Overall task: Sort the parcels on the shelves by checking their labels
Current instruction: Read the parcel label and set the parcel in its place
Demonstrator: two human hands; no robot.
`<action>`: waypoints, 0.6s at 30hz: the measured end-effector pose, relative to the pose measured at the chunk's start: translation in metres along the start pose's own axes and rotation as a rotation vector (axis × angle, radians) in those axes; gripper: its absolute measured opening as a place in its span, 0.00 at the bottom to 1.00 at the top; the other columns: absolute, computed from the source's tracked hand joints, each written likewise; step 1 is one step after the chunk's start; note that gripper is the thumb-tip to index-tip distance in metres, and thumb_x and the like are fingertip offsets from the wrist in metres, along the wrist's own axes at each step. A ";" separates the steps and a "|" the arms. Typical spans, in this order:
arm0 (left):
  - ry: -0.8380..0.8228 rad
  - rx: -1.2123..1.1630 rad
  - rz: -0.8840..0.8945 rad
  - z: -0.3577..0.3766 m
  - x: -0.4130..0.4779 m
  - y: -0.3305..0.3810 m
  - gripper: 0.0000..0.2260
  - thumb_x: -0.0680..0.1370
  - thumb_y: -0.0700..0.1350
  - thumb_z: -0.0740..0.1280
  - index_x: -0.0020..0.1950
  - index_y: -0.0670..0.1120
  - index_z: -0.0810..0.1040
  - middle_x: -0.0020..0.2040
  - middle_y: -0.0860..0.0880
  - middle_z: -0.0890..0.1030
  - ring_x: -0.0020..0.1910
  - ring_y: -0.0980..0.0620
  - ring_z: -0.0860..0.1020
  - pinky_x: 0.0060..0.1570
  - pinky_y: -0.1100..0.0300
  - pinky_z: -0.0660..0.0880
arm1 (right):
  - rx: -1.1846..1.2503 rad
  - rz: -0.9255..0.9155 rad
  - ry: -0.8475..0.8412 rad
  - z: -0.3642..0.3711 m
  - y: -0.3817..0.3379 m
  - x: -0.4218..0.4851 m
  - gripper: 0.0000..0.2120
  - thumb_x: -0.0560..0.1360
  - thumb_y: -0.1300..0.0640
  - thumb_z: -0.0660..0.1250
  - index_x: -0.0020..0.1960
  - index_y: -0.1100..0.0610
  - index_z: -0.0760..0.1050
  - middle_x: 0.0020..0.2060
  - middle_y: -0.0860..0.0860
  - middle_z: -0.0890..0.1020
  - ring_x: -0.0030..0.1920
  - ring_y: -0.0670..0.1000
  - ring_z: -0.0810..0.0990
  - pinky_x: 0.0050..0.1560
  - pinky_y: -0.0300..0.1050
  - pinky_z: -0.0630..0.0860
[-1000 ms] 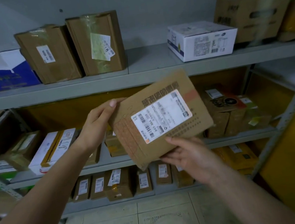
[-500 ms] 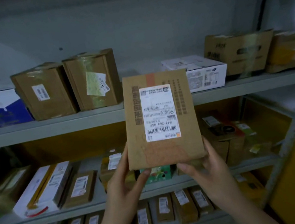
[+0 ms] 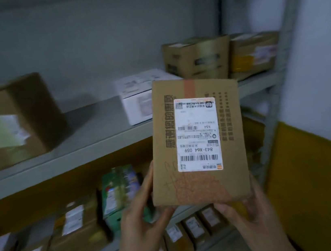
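Item: parcel, flat brown carton, held upright at centre right of the frame, in front of the shelves. Label: white, facing the camera, apparently upside down. Left hand: clamped on the lower left edge. Right hand: gripping the lower right corner. Step in hand, by judgement: reading the label. Next move: likely calls for matching the code to a shelf slot, perhaps on the upper shelf beside the white box.

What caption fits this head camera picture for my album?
Left hand and right hand hold a cardboard parcel, label upside down, before shelves.
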State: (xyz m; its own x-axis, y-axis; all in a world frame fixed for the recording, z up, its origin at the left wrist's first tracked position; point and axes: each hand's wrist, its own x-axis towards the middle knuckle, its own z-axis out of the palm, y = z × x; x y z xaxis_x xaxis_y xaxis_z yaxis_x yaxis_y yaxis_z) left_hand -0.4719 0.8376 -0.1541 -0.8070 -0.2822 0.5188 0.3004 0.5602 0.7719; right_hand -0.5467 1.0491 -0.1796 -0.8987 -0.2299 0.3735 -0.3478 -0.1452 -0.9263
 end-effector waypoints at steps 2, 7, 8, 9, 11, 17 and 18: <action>-0.098 -0.052 0.039 0.044 0.022 0.003 0.38 0.69 0.46 0.77 0.77 0.59 0.68 0.71 0.67 0.74 0.70 0.66 0.72 0.65 0.76 0.67 | -0.087 -0.007 0.081 -0.042 -0.005 0.003 0.34 0.67 0.54 0.78 0.68 0.33 0.71 0.61 0.36 0.82 0.62 0.37 0.79 0.56 0.29 0.76; -0.382 -0.254 0.168 0.179 0.054 0.032 0.39 0.68 0.44 0.78 0.73 0.67 0.67 0.67 0.73 0.74 0.67 0.69 0.74 0.62 0.76 0.69 | -0.295 -0.001 0.424 -0.156 -0.019 -0.026 0.44 0.67 0.38 0.78 0.77 0.49 0.65 0.66 0.38 0.79 0.68 0.42 0.76 0.62 0.35 0.75; -0.443 -0.306 0.188 0.210 0.055 0.040 0.39 0.68 0.43 0.77 0.72 0.70 0.67 0.65 0.72 0.76 0.65 0.70 0.75 0.60 0.76 0.71 | -0.310 0.000 0.510 -0.176 -0.024 -0.037 0.45 0.64 0.32 0.76 0.76 0.46 0.66 0.66 0.38 0.79 0.68 0.42 0.76 0.62 0.36 0.75; -0.499 -0.354 0.212 0.241 0.055 0.051 0.39 0.68 0.42 0.76 0.70 0.73 0.68 0.64 0.71 0.78 0.62 0.71 0.77 0.57 0.76 0.72 | -0.333 0.003 0.600 -0.195 -0.030 -0.051 0.44 0.63 0.30 0.75 0.74 0.42 0.67 0.65 0.38 0.79 0.67 0.42 0.77 0.63 0.38 0.76; -0.622 -0.416 0.258 0.302 0.049 0.073 0.40 0.68 0.42 0.77 0.68 0.76 0.68 0.62 0.70 0.79 0.59 0.73 0.77 0.54 0.78 0.71 | -0.362 0.007 0.769 -0.230 -0.038 -0.078 0.38 0.65 0.35 0.77 0.72 0.38 0.69 0.64 0.39 0.80 0.66 0.43 0.78 0.64 0.43 0.76; -1.157 -0.715 0.274 0.431 0.012 0.158 0.42 0.69 0.68 0.73 0.78 0.54 0.64 0.69 0.63 0.77 0.69 0.61 0.75 0.65 0.67 0.73 | -0.486 0.023 1.198 -0.311 -0.063 -0.152 0.47 0.63 0.33 0.78 0.76 0.45 0.65 0.65 0.44 0.80 0.66 0.47 0.79 0.64 0.48 0.78; -1.239 -0.778 0.264 0.449 0.007 0.173 0.42 0.70 0.68 0.72 0.79 0.54 0.63 0.71 0.62 0.76 0.70 0.59 0.75 0.67 0.64 0.72 | -0.516 0.017 1.261 -0.322 -0.068 -0.159 0.47 0.63 0.33 0.78 0.76 0.45 0.65 0.65 0.44 0.80 0.66 0.47 0.79 0.63 0.48 0.78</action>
State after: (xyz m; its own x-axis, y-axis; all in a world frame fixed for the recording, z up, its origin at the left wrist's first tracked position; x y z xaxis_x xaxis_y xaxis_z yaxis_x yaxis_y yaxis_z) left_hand -0.6540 1.2822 -0.1823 -0.4766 0.8086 0.3449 0.3707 -0.1709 0.9129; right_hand -0.4659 1.4057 -0.1927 -0.4386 0.8398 0.3199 -0.1440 0.2857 -0.9475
